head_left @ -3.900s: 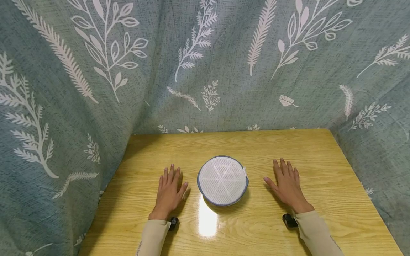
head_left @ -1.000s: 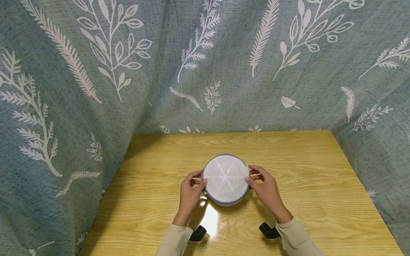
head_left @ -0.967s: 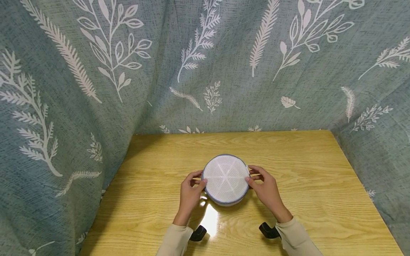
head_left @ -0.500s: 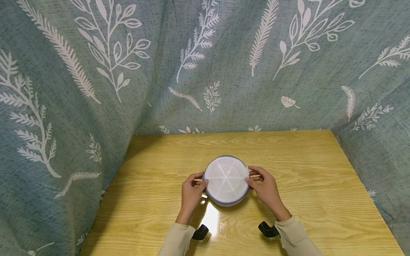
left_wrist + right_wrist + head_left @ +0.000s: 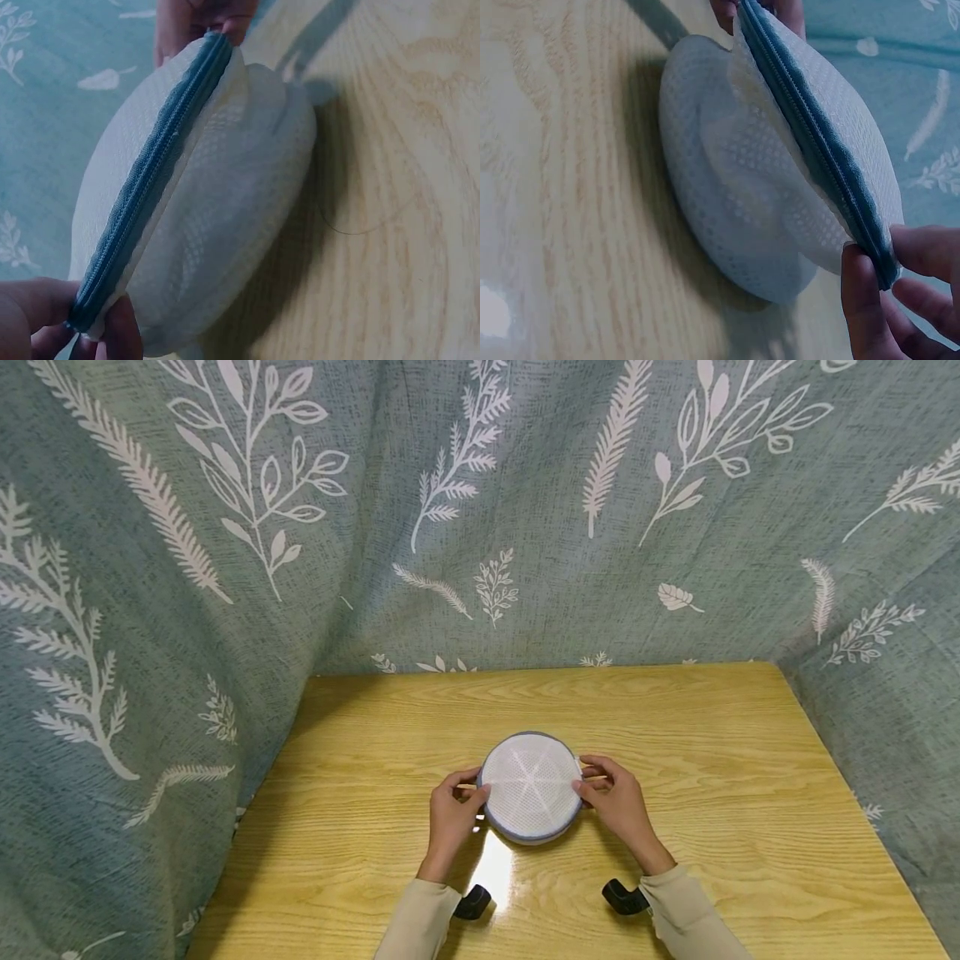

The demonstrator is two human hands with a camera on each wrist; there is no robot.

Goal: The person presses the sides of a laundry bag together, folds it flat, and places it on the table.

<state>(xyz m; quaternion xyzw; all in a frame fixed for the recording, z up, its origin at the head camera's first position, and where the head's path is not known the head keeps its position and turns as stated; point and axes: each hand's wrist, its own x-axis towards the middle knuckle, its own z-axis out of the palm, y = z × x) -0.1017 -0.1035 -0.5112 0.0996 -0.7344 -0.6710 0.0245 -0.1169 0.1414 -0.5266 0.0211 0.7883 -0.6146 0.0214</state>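
Note:
A round white mesh laundry bag (image 5: 530,787) with a blue edge is held near the middle of the table. On its left side my left hand (image 5: 453,810) pinches the rim, thumb on top and fingers beneath. The right hand (image 5: 624,806) grips the opposite side the same way. Along the edge facing the wrist cameras runs a blue zipper (image 5: 150,184), which looks closed between the two hands. Below the zipper the mesh side wall (image 5: 735,180) sags in folds, and the bag's base lies close over the wood.
The wooden table (image 5: 360,727) carries a bright light reflection in front of the bag. A grey-green leaf-patterned curtain (image 5: 570,585) hangs behind the table and along both sides. Black wrist cameras (image 5: 625,897) sit at the beige sleeves (image 5: 420,918).
Both hands, flat on the table earlier, have come in and taken the bag's sides. Over the last second the bag's top has shifted slightly nearer to me.

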